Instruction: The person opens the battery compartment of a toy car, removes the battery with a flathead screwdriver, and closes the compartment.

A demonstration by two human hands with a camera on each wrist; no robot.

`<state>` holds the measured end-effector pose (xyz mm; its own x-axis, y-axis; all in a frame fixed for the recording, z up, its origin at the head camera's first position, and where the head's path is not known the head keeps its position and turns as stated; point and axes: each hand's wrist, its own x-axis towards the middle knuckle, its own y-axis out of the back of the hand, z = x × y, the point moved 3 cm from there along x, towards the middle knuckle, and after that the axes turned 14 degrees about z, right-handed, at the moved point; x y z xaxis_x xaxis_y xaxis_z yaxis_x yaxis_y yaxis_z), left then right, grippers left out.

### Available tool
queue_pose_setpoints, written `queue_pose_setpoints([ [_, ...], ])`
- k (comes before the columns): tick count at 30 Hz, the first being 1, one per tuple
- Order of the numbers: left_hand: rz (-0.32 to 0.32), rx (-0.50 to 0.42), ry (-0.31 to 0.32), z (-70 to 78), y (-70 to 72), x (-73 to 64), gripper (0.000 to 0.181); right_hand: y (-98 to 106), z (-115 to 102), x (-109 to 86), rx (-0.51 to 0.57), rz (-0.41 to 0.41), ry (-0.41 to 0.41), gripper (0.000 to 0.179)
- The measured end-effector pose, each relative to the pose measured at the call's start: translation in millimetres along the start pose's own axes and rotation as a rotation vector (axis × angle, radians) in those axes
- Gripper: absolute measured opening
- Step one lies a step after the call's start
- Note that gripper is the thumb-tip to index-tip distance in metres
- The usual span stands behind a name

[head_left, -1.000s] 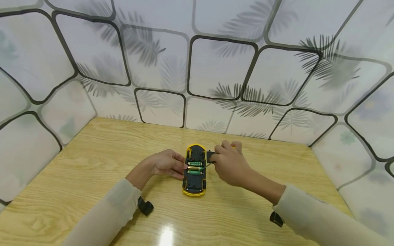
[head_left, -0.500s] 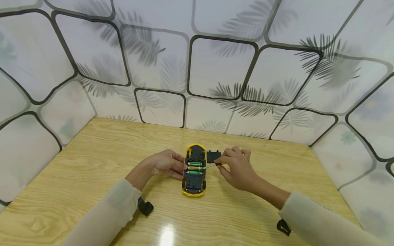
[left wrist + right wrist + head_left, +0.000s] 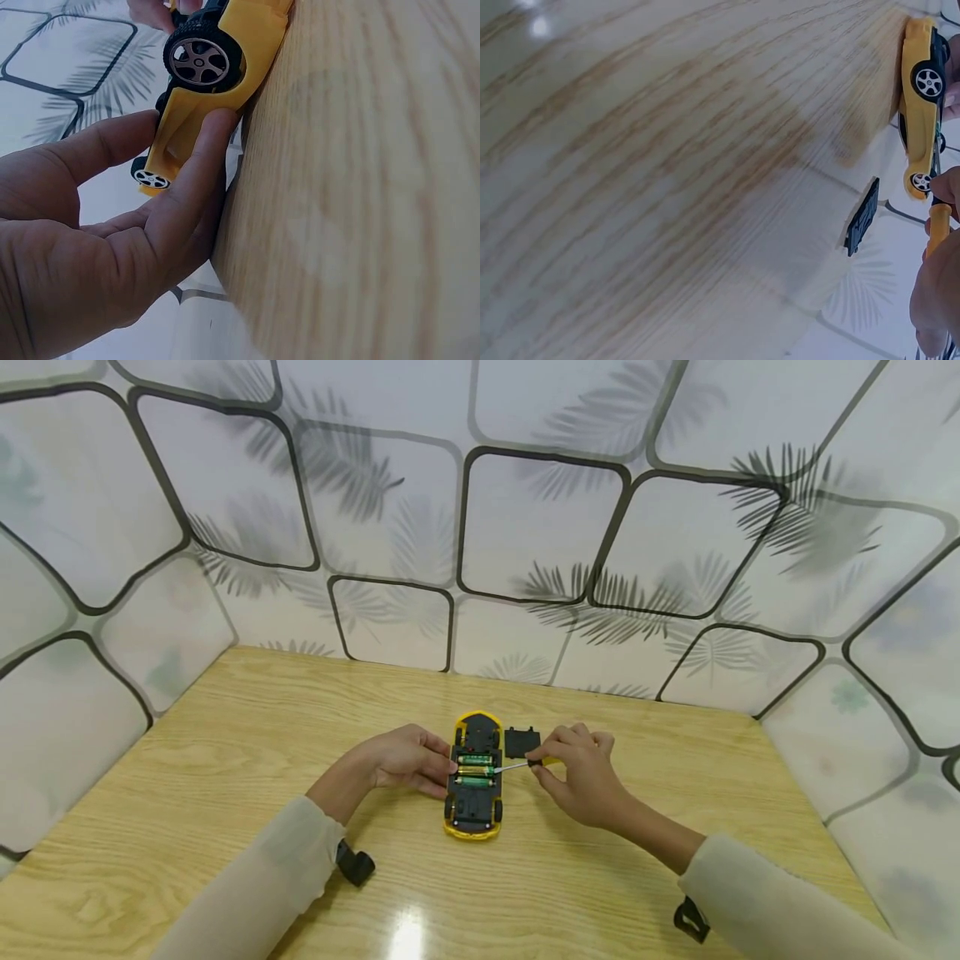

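A yellow toy car (image 3: 474,814) lies upside down on the table, its black underside up. Three green-and-gold batteries (image 3: 476,771) sit side by side in its open compartment. My left hand (image 3: 408,762) holds the car's left side, thumb on the upper edge and fingers along the yellow body (image 3: 187,124). In my right hand (image 3: 581,777) is a screwdriver (image 3: 512,767), pinched by its yellow handle (image 3: 938,225). Its metal tip reaches the right end of the middle battery; whether it touches, I cannot tell.
The black battery cover (image 3: 522,743) lies flat on the wooden table (image 3: 337,893), just right of the car and close to my right hand. A patterned wall (image 3: 540,527) rises behind the table's far edge.
My right hand has drawn back to the right, uncovering the battery cover and the screwdriver's shaft. The left hand and the car stay in place.
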<state>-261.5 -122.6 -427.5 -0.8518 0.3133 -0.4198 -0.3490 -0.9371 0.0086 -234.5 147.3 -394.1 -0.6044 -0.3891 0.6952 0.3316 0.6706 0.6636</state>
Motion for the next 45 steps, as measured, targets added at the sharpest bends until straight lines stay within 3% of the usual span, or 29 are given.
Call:
queue_pose_setpoints([
  [11,0.014,-0.016,0.016,-0.3,0.0,-1.1,0.057,3.1,-2.0,-0.8,-0.030,-0.031,0.006,0.014],
  [16,0.017,-0.025,0.018,-0.2,0.2,-1.0,0.053,7.5,-8.4,0.5,-0.068,-0.056,0.044,0.015],
  [38,0.009,-0.030,0.019,-0.2,-0.3,0.2,0.049,14.3,-44.1,23.2,-0.336,-0.211,0.230,0.013],
  [45,0.008,-0.032,0.024,-0.1,-0.3,-0.7,0.054,13.7,-57.7,34.4,-0.448,-0.316,0.277,0.022],
])
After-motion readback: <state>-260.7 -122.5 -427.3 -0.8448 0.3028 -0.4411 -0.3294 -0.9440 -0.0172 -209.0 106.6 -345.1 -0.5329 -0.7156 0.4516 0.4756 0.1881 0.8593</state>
